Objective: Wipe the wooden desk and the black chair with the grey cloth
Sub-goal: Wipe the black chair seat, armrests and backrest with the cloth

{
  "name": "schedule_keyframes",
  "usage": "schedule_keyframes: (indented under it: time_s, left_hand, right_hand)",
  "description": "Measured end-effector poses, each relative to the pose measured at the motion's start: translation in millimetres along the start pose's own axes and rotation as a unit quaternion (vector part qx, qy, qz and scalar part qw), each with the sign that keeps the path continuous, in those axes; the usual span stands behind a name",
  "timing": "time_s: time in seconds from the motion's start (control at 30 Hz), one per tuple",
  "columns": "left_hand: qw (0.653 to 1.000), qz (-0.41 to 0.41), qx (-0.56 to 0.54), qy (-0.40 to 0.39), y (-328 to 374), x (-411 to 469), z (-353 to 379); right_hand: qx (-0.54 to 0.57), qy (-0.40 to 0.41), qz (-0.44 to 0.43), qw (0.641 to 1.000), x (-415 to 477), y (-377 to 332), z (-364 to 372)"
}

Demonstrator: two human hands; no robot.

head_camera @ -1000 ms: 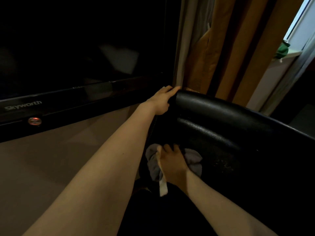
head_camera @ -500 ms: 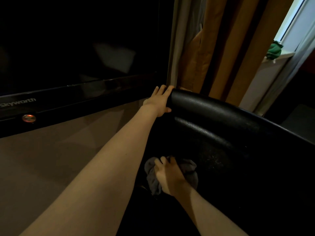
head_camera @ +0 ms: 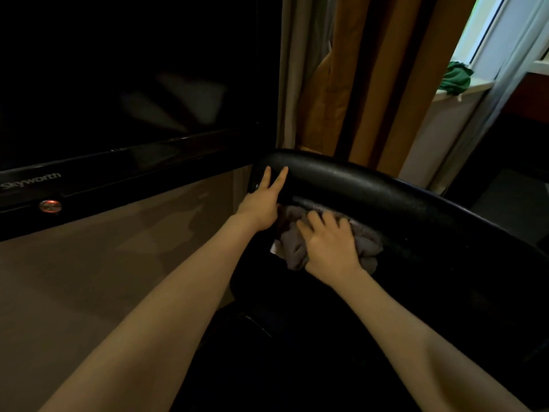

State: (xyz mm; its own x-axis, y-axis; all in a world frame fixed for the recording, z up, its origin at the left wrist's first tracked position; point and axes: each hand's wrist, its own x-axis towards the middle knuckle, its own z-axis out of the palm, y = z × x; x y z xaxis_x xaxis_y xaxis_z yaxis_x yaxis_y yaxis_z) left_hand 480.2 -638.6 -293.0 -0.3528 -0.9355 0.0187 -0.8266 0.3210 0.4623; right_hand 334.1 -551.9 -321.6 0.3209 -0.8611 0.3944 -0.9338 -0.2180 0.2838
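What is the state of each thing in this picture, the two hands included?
chair: back being wiped just below its top edge.
cloth: bunched, pressed against the chair back.
left hand: straight fingers resting on the chair's top edge.
right hand: fingers spread, pressing the cloth.
desk: no hand or cloth on it.
television: screen dark, small red light lit.
curtain: hanging, window uncovered at the right.

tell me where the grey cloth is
Head view, right of centre: the grey cloth is pressed against the black chair under the right hand, beside the left hand.
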Motion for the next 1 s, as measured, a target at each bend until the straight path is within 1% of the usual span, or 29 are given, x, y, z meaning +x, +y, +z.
schedule_keyframes:
  time_s: [0.07, 0.1, 0.17, 0.2, 0.27, 0.3, 0.33, 0.4, 0.43, 0.53, 0.57, 0.6, 0.63, 0.73, 0.83, 0.87, 0.9, 0.93, 1.0]
  left_hand:
    - [1.000, 0.006, 0.013, 0.002, 7.5, -10.1, 10.2]
    - [1.000, 0.013, 0.013, 0.008, 11.7, -16.1, 15.6]
    - [0.999, 0.044, 0.006, 0.019, 22.5, -29.4, 24.3]
    - [0.998, 0.067, 0.014, 0.015, 28.1, -35.3, 27.6]
    - [0.993, 0.101, 0.065, -0.015, 39.2, -43.2, 33.2]
    - [0.991, 0.098, 0.085, -0.034, 43.1, -44.8, 34.7]
    - [0.991, 0.082, 0.092, -0.049, 44.9, -45.2, 34.1]
    - [0.992, 0.051, 0.093, -0.064, 48.5, -44.7, 28.2]
    - [0.992, 0.040, 0.097, -0.067, 50.1, -44.5, 24.8]
    - [0.990, 0.021, 0.113, -0.076, 60.4, -46.0, 24.5]
    - [0.991, 0.014, 0.110, -0.079, 65.3, -47.3, 26.7]
    - [0.991, 0.008, 0.108, -0.081, 68.4, -47.7, 29.4]
    - [0.990, 0.005, 0.109, -0.085, 70.7, -47.7, 30.8]
    - [0.986, 0.004, 0.126, -0.114, 73.1, -48.2, 27.7]
    - [0.981, 0.009, 0.135, -0.143, 75.1, -49.9, 20.7]
    - [0.978, 0.009, 0.140, -0.153, 75.7, -50.8, 18.6]
    - [0.976, 0.008, 0.149, -0.161, 77.3, -53.7, 17.9]
    - [0.973, 0.005, 0.162, -0.162, 79.0, -56.8, 17.7]
    - [0.970, 0.006, 0.188, -0.154, 85.6, -63.0, 19.7]
  right_hand:
    - [0.010, -0.062, -0.048, 0.997, -24.0, -11.0, 25.1]
    - [0.021, -0.109, -0.071, 0.991, -36.2, -18.5, 36.4]
    - [0.001, -0.189, -0.096, 0.977, -56.6, -32.6, 41.4]
    - [-0.012, -0.210, -0.117, 0.970, -61.2, -37.2, 38.3]
    - [-0.014, -0.255, -0.159, 0.954, -66.6, -39.1, 38.7]
    - [-0.012, -0.240, -0.154, 0.958, -67.2, -38.5, 30.6]
    - [-0.014, -0.191, -0.144, 0.971, -66.8, -37.4, 23.2]
    - [-0.029, -0.123, -0.122, 0.984, -63.1, -26.4, 10.5]
    - [-0.026, -0.082, -0.097, 0.991, -57.5, -17.7, 5.4]
    - [-0.034, -0.015, 0.046, 0.998, -44.8, 13.1, -17.9]
    - [-0.031, 0.001, 0.083, 0.996, -45.9, 20.3, -21.1]
    - [-0.030, 0.007, 0.095, 0.995, -50.9, 24.7, -20.6]
    - [-0.033, 0.006, 0.082, 0.996, -61.1, 27.3, -15.2]
    - [-0.023, -0.011, 0.002, 1.000, -110.0, 21.8, 15.9]
    - [-0.026, -0.109, -0.080, 0.990, -149.3, 13.4, 32.2]
    - [-0.022, -0.140, -0.094, 0.985, -152.7, 11.4, 30.0]
    - [-0.017, -0.147, -0.099, 0.984, -153.3, 10.2, 25.9]
    - [-0.014, -0.126, -0.096, 0.987, -149.3, 9.7, 19.4]
    - [-0.016, -0.073, -0.062, 0.995, -133.7, 14.7, -2.5]
